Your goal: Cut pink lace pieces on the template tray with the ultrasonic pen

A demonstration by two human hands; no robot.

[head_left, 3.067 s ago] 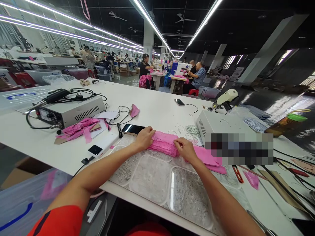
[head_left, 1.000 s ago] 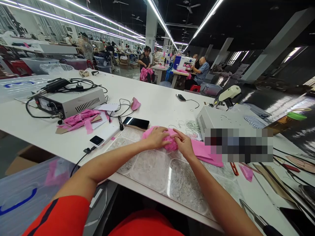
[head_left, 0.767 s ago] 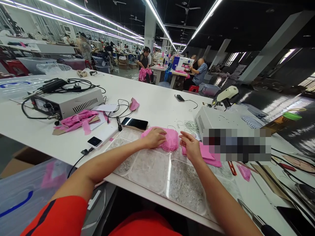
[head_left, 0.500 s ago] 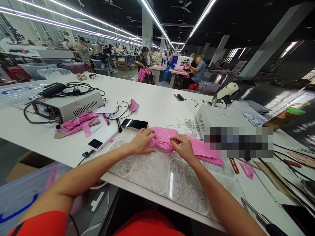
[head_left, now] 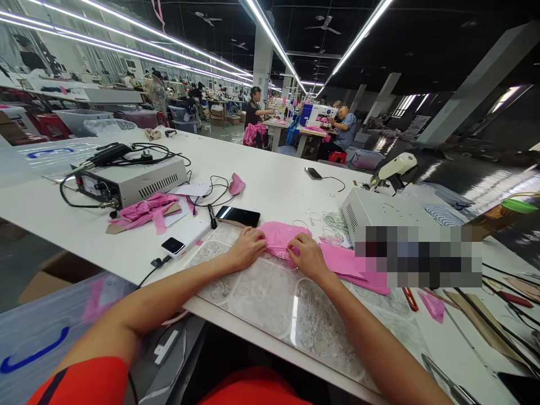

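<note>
A small pink lace fabric piece lies on the white table, just past a clear plastic tray with compartments. My left hand presses on the piece's left edge with curled fingers. My right hand pinches its right side. Both hands sit close together on the fabric. More flat pink fabric spreads to the right of my right hand.
A black phone lies just behind the fabric. A grey control box with cables and pink scraps is at left. A white machine box stands at right. Red snips lie at right. Other people work at far tables.
The long pink lace strip held stretched between my hands has been gathered into a small folded piece. My hands have moved closer together on it.
</note>
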